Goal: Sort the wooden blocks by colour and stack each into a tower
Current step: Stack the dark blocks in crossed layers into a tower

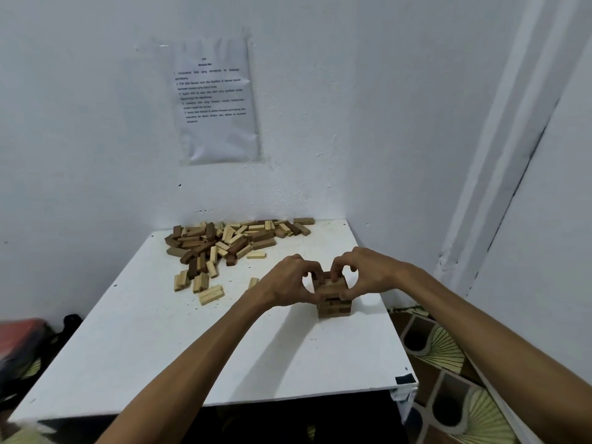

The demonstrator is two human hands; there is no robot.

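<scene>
**Dark tower going up, hands squaring the top layer**

Dark tower (333,298) stands upright on the white table (198,347), toward its right side, well apart from the mixed pile. A few layers high; long axis vertical, looks plumb. Blocks in alternate layers seem to run crosswise to each other; exact count per layer hard to tell under the fingers.

Left hand (290,285) clasps the top layers from the left, thumb low, fingers curled over the upper edge. Right hand (365,272) mirrors it from the right, fingertips on the top blocks. Both are gripping the tower top, not carrying a loose block as far as I can see.

Step, my read: aligning or seating the newest layer of the dark stack. Early in the task, no light tower started.

Next move likely: let go gently without nudging, then reach to the pile (230,243) at the far edge by the wall (96,123) and pick out dark blocks only. Light blocks (201,283) lie scattered nearer, left of the tower.
</scene>
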